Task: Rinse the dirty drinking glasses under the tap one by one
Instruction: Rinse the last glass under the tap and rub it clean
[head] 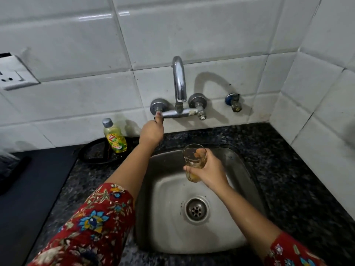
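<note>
My right hand [210,170] grips a clear drinking glass [193,161] with a yellowish residue at its bottom, held tilted over the steel sink [169,227], below and in front of the spout. My left hand [152,130] reaches up to the left handle of the chrome wall tap [179,81], fingers closed around the handle with the thumb pointing up. No water is seen running from the spout. The handle itself is mostly hidden by my hand.
A yellow dish-soap bottle [114,138] stands in a black round tray [96,153] left of the sink. A small angle valve [234,102] juts from the tiles at right. A wall socket [13,75] sits far left. Dark granite counter [288,169] surrounds the sink.
</note>
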Tool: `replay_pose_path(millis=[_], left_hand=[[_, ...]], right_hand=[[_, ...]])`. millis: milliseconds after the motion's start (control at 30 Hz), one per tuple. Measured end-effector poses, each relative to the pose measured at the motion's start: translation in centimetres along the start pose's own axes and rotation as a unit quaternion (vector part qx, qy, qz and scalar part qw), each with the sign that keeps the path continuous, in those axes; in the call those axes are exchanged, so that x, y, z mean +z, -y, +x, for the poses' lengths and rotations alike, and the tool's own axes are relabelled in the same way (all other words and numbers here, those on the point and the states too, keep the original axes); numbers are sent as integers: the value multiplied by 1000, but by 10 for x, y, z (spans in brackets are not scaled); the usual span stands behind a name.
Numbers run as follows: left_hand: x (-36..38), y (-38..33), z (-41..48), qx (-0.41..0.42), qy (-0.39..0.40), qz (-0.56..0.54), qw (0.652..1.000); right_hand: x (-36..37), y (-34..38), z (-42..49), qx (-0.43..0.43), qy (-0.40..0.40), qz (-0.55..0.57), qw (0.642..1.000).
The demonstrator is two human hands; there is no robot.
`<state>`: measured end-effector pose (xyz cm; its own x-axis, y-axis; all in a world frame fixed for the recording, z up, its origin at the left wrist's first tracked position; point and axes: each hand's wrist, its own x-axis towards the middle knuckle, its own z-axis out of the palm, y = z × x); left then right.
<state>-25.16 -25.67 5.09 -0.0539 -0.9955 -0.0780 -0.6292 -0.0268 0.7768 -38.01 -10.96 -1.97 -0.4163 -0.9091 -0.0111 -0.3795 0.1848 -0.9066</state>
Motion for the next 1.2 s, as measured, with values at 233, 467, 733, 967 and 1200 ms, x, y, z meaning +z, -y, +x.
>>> replay_pose_path(millis=[233, 467, 733, 967, 1200], left_hand=[[0, 9, -7, -36, 89, -183, 978], [51, 100, -63, 61, 350, -249, 901], [86, 103, -80, 96, 272, -230, 930], [88, 125, -89, 55, 307, -176, 934], [103, 126, -93, 51, 207, -202, 956]], right_hand=[[7, -1, 0, 6, 21, 43, 999], [9, -10, 0, -7, 60, 105, 993], [11, -26, -9, -49, 109, 27, 993], [-6, -52, -10, -386, 273, -416, 777], [37, -33, 21, -306, 327, -586, 676]])
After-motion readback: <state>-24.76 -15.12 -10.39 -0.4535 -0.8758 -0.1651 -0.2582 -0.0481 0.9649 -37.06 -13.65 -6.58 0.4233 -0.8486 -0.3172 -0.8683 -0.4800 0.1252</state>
